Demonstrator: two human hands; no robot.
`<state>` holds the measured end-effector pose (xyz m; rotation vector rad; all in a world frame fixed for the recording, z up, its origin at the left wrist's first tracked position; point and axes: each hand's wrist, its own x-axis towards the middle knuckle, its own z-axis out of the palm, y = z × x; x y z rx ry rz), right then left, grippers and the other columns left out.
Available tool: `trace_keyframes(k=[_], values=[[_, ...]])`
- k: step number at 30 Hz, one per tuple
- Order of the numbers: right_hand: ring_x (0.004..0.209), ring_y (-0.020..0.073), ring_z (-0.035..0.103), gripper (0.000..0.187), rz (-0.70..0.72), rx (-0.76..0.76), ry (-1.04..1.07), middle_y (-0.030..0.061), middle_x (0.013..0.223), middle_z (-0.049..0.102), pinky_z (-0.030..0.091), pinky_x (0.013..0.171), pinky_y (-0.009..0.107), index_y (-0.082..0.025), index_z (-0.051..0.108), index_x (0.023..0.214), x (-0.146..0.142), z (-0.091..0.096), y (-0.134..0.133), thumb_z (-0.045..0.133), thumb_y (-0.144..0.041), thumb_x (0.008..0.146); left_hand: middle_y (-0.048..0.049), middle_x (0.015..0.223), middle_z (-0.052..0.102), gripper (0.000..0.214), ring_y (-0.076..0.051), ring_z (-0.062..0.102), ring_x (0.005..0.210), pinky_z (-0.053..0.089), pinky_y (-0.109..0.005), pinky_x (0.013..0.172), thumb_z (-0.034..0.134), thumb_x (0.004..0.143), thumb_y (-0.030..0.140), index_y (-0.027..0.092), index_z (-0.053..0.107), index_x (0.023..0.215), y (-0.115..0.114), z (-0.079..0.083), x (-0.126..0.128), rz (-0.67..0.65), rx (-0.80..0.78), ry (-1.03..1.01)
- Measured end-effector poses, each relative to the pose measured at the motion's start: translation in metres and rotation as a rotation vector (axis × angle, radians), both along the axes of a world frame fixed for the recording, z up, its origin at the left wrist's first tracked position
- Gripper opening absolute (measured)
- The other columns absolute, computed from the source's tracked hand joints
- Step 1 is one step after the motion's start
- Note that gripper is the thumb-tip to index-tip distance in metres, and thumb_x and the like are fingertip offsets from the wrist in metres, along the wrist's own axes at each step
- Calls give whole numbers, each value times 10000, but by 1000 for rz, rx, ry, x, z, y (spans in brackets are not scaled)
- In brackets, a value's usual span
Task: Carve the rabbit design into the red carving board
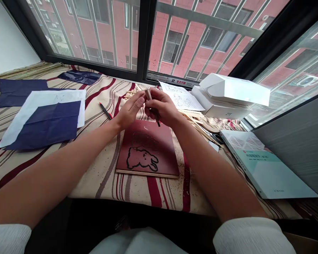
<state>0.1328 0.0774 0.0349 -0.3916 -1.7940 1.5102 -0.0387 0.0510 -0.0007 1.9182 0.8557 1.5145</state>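
My right hand [163, 106] is closed around a slim wooden-handled tool [148, 94], its pale end upward and a dark tip pointing down over the board. Close against it, my left hand [132, 107] has its fingers bent and pinched together beside the handle; what lies between them is hidden. Below both hands lies a flat dark-red board [148, 144]. Thick black lines on its lower part outline an animal-like figure [142, 159], and fainter lines show above it. Small crumbs are scattered on the cloth around the board.
A red-and-black pen [105, 110] lies on the striped cloth [100, 176] at left. Further left are white paper [81, 106] and dark blue sheets [50, 121]. On the right are thin wooden strips [198, 127], a drawing sheet [181, 97], a white box [228, 106] and a book [270, 169].
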Motion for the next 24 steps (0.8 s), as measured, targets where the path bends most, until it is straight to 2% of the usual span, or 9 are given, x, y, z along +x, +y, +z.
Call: trace_keyframes(k=[3,5,8,10,12,14,17,24], values=[[518,73,336,259,-123,-69,27,-50,799,569,237,462,263,-260,505,953,-9,-8,6,663,-294,751,-145,1239,734,424,-233,694,1134,583,-400,1037,423,1075,512,194,640,1254,10,-12,-3,141,33,17],[534,79,295,306,-171,-102,68,-52,815,561,205,485,274,-270,493,997,-14,-12,7,668,-351,760,-126,1160,730,333,-217,698,1039,596,-374,944,424,1016,356,201,597,1255,16,-19,-7,260,44,112],[546,93,264,411,-139,-126,106,-73,754,480,167,518,292,-283,499,1045,-21,-17,4,731,-518,801,-103,1023,726,172,-250,685,985,585,-422,953,513,884,219,222,596,1035,23,-28,-14,337,28,302],[551,100,242,479,-108,-126,107,-83,708,422,142,534,303,-283,509,1025,-26,-20,1,752,-636,810,-115,997,729,87,-305,672,1041,563,-494,1027,572,811,178,230,577,880,26,-33,-18,335,21,419],[559,106,227,514,-104,-126,105,-88,685,390,134,544,311,-285,512,998,-29,-23,-2,765,-689,804,-137,1057,742,103,-355,650,1160,521,-552,1117,593,780,151,227,595,849,28,-37,-18,339,23,520],[567,112,224,517,-124,-129,103,-90,680,378,140,546,315,-289,508,987,-30,-27,-2,773,-693,802,-152,1137,751,151,-373,625,1245,488,-578,1172,585,801,137,217,649,913,29,-41,-17,346,29,584],[567,113,221,518,-132,-123,103,-92,678,359,151,539,313,-288,506,996,-29,-31,0,760,-708,833,-162,1189,758,218,-373,616,1267,486,-585,1182,568,843,142,203,700,1006,30,-45,-15,342,37,649],[575,102,209,516,-48,-71,76,-87,712,255,173,531,277,-283,471,1032,-30,-36,3,724,-720,925,-173,1261,766,270,-376,611,1317,481,-572,1203,560,882,169,199,745,1075,32,-51,-16,299,58,698]])
